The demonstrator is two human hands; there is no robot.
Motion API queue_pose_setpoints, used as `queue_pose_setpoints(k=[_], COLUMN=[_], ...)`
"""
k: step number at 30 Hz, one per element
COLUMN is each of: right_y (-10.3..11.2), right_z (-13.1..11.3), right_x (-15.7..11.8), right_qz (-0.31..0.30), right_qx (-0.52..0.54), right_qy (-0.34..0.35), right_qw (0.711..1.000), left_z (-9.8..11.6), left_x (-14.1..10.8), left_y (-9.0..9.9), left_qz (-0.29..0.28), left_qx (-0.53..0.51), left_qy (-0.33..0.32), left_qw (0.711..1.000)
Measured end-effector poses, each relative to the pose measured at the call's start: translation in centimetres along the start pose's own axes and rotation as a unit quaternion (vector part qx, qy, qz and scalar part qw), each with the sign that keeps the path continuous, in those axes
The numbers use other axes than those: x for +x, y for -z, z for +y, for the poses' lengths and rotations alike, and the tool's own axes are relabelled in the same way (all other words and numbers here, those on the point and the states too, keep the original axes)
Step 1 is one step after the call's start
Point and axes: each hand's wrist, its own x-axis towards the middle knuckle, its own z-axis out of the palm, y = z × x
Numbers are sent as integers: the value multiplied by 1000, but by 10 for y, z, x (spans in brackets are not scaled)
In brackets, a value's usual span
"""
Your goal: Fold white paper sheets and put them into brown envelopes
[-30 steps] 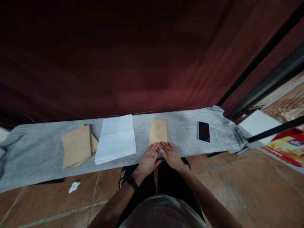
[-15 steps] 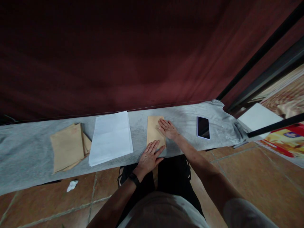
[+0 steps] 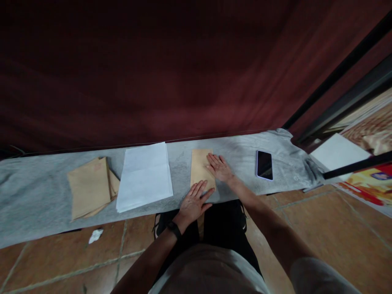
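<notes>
Resting palm-down on the near end of the brown envelope (image 3: 198,165), the left hand (image 3: 192,205) is spreading its fingers and gripping nothing, apparently anchoring it. The right hand (image 3: 221,168) is lying flat across the right edge, fingers extended, also grasping nothing, probably steadying it. The envelope is lying on the grey-covered counter (image 3: 181,163) between white sheets (image 3: 145,179) and a phone (image 3: 264,165), perhaps giving both hands room.

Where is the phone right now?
In the head view, the phone lies on the right part of the grey cloth, to the right of the right hand.
</notes>
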Motion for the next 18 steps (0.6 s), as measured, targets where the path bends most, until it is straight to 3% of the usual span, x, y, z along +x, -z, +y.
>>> queue_pose_setpoints(k=[11,15,18], right_y=[17,22,22], right_z=[-43,-49,-49], right_x=[-94,-113,-116], right_qz=[-6,-11,-16], right_qx=[60,80,90], right_qy=[72,93,96], right_qw=[996,992,991], left_z=[-2,-16,-27], left_x=[6,28,54], left_y=[7,8,0], left_qz=[0,6,-24], left_qx=[-69,-113,-103], left_qy=[24,64,49], left_qw=[997,992,993])
